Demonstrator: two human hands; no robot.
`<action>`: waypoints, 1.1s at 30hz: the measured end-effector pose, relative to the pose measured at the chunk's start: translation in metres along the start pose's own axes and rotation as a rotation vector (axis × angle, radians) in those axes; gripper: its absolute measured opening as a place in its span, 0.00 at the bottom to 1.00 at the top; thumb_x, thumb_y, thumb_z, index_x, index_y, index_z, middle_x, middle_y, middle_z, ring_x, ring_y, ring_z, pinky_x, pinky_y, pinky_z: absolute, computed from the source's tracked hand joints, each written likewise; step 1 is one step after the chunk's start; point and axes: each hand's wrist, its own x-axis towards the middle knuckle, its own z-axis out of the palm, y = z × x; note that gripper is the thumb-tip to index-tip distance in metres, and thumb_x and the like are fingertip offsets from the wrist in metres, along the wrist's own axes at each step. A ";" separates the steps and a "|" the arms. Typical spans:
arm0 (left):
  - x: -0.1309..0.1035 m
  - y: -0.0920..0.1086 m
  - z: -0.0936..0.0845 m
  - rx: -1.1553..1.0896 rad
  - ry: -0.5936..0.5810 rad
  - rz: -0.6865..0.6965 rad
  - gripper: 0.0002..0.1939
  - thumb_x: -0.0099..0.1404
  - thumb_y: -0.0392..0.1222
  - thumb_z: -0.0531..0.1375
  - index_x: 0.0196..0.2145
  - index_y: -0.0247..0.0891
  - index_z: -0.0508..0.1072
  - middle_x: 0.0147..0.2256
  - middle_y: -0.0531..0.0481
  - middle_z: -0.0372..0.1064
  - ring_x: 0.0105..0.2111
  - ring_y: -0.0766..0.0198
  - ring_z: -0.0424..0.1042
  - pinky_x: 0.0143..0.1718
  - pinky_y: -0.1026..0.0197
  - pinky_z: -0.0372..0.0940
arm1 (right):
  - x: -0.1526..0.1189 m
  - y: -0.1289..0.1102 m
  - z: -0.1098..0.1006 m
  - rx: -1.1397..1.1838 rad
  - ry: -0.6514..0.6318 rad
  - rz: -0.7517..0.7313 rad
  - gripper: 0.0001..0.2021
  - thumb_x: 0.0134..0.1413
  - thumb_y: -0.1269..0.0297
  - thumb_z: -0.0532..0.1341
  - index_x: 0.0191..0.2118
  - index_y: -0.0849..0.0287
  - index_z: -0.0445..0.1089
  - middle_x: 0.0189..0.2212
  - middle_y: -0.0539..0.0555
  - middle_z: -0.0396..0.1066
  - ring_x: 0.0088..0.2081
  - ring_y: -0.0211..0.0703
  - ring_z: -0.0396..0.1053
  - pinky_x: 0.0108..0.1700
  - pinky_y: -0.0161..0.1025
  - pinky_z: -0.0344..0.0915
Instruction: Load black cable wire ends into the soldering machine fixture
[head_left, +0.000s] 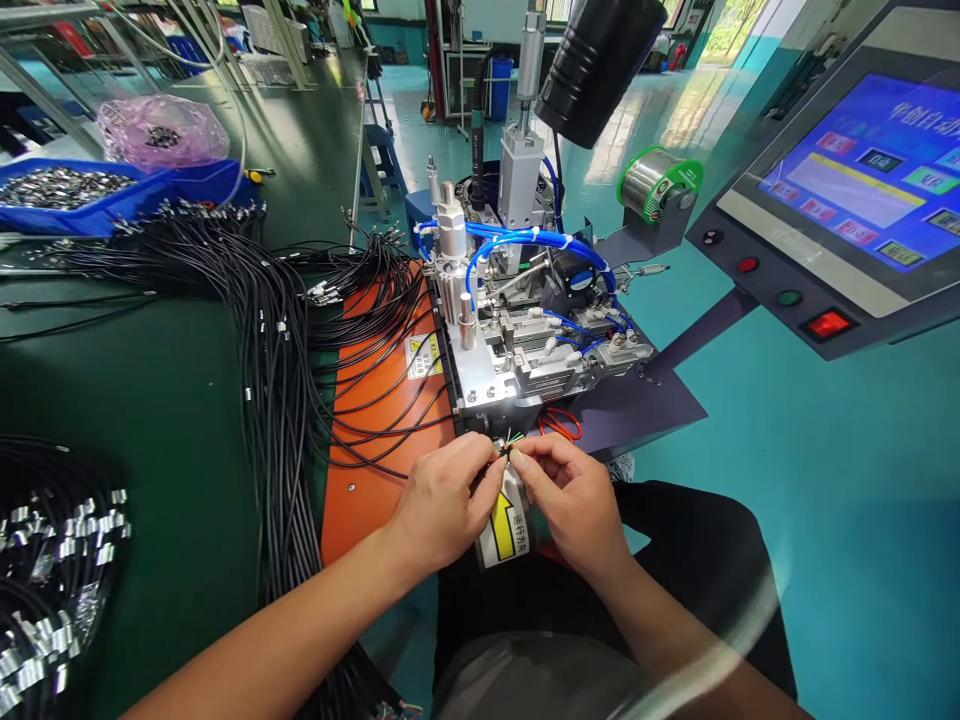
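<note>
Pinching a wire-tipped cable end (508,451), closed thumb to finger in left hand (450,492) and right hand (576,500), right in front of the machine (481,372). Reading 运行方向 by a yellow arrow (503,525) on the white label (519,538) below; catching 华创自动 on the blue screen (847,195), losing smaller writing (855,232) to blur. Spotting a warning label (424,356) on the orange panel (364,510), black cables (285,420) draped over dark green tabletop (180,420), teal floor (862,430) beyond.

A pink plastic bag (196,130) sits just behind a blue tray (71,219) of small metal parts (64,187); a blue stool (384,162) stands beside the green table (176,420); farther back stands a blue bin (501,88).
</note>
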 end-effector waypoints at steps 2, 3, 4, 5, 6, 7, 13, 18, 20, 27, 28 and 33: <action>0.000 -0.001 0.000 0.005 -0.005 0.008 0.12 0.71 0.41 0.52 0.28 0.39 0.63 0.26 0.54 0.62 0.26 0.67 0.61 0.27 0.63 0.55 | 0.002 -0.003 -0.002 0.087 -0.031 0.098 0.11 0.55 0.56 0.65 0.37 0.59 0.74 0.27 0.51 0.71 0.26 0.38 0.66 0.27 0.35 0.64; 0.000 -0.001 0.000 0.010 -0.007 0.012 0.12 0.71 0.41 0.52 0.28 0.39 0.62 0.26 0.54 0.62 0.26 0.67 0.61 0.28 0.63 0.55 | 0.003 -0.004 -0.002 0.120 -0.043 0.137 0.12 0.53 0.56 0.66 0.36 0.59 0.74 0.24 0.50 0.69 0.24 0.37 0.64 0.25 0.35 0.61; -0.001 -0.001 0.000 0.016 -0.009 0.018 0.12 0.71 0.41 0.52 0.28 0.39 0.62 0.26 0.54 0.61 0.26 0.67 0.60 0.28 0.63 0.54 | 0.004 -0.005 -0.003 0.145 -0.054 0.166 0.12 0.52 0.55 0.67 0.36 0.60 0.74 0.23 0.49 0.68 0.22 0.35 0.61 0.23 0.34 0.59; -0.001 -0.001 0.000 0.023 -0.011 0.025 0.12 0.71 0.41 0.52 0.28 0.39 0.62 0.26 0.54 0.61 0.26 0.67 0.60 0.28 0.63 0.54 | 0.005 -0.006 -0.004 0.163 -0.064 0.185 0.12 0.52 0.55 0.67 0.35 0.60 0.74 0.21 0.48 0.66 0.21 0.34 0.59 0.22 0.33 0.57; -0.001 -0.001 0.000 0.032 -0.012 0.035 0.12 0.71 0.40 0.52 0.28 0.39 0.62 0.26 0.54 0.60 0.26 0.67 0.59 0.28 0.63 0.54 | 0.006 -0.007 -0.005 0.176 -0.072 0.195 0.13 0.51 0.55 0.67 0.35 0.61 0.74 0.20 0.47 0.65 0.21 0.33 0.57 0.22 0.33 0.55; -0.001 -0.001 0.000 0.043 -0.012 0.048 0.12 0.71 0.40 0.52 0.28 0.39 0.62 0.26 0.54 0.60 0.25 0.67 0.59 0.28 0.62 0.53 | 0.006 -0.008 -0.006 0.181 -0.082 0.198 0.13 0.51 0.56 0.67 0.35 0.61 0.74 0.20 0.46 0.64 0.21 0.32 0.56 0.22 0.32 0.54; 0.000 -0.001 -0.003 0.143 -0.023 0.144 0.13 0.71 0.39 0.51 0.27 0.39 0.61 0.25 0.54 0.57 0.25 0.66 0.57 0.27 0.61 0.52 | 0.011 -0.015 -0.013 0.089 -0.133 0.185 0.13 0.51 0.55 0.67 0.32 0.62 0.73 0.19 0.46 0.62 0.21 0.33 0.56 0.23 0.33 0.53; 0.002 -0.001 -0.006 0.208 -0.012 0.232 0.14 0.71 0.36 0.50 0.26 0.39 0.62 0.25 0.53 0.57 0.24 0.66 0.55 0.26 0.60 0.50 | 0.014 -0.017 -0.019 0.048 -0.196 0.199 0.15 0.52 0.51 0.66 0.31 0.61 0.72 0.17 0.45 0.60 0.20 0.33 0.55 0.22 0.33 0.51; 0.002 0.000 -0.007 0.220 -0.005 0.248 0.14 0.71 0.36 0.50 0.26 0.39 0.62 0.25 0.53 0.57 0.24 0.65 0.55 0.26 0.59 0.50 | 0.015 -0.019 -0.021 0.038 -0.226 0.193 0.16 0.53 0.50 0.65 0.31 0.60 0.72 0.17 0.45 0.59 0.20 0.33 0.55 0.22 0.33 0.52; 0.002 0.002 -0.007 0.244 0.008 0.263 0.14 0.71 0.35 0.50 0.26 0.39 0.61 0.25 0.53 0.55 0.24 0.65 0.54 0.27 0.59 0.50 | 0.017 -0.023 -0.022 0.110 -0.299 0.240 0.18 0.58 0.50 0.61 0.27 0.60 0.65 0.16 0.45 0.58 0.20 0.32 0.53 0.22 0.32 0.51; 0.002 0.002 -0.007 0.251 0.010 0.268 0.14 0.71 0.35 0.50 0.26 0.39 0.61 0.25 0.53 0.55 0.24 0.65 0.54 0.27 0.59 0.50 | 0.017 -0.023 -0.022 0.117 -0.298 0.246 0.18 0.58 0.50 0.61 0.27 0.60 0.65 0.16 0.45 0.58 0.20 0.32 0.53 0.22 0.32 0.51; 0.002 0.003 -0.008 0.279 0.014 0.286 0.13 0.71 0.34 0.50 0.26 0.38 0.61 0.25 0.53 0.56 0.24 0.65 0.54 0.26 0.59 0.49 | 0.019 -0.024 -0.023 0.140 -0.331 0.295 0.17 0.59 0.52 0.60 0.28 0.60 0.65 0.16 0.44 0.59 0.19 0.32 0.54 0.21 0.31 0.49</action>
